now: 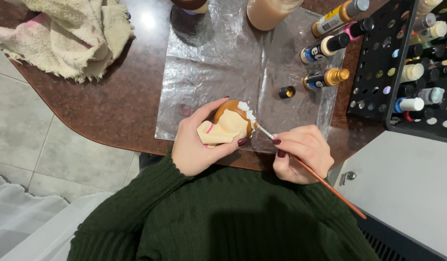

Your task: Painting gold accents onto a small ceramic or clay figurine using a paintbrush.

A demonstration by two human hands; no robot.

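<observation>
Two hands, figurine, paintbrush

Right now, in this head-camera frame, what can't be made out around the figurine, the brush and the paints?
- Figurine: its underside is covered by the left hand.
- Paintbrush: the bristle tip is too small to show any paint colour; the right hand covers part of the handle.
- Two jars: cut off by the top edge.
- Paint rack: cut off by the right edge.
</observation>
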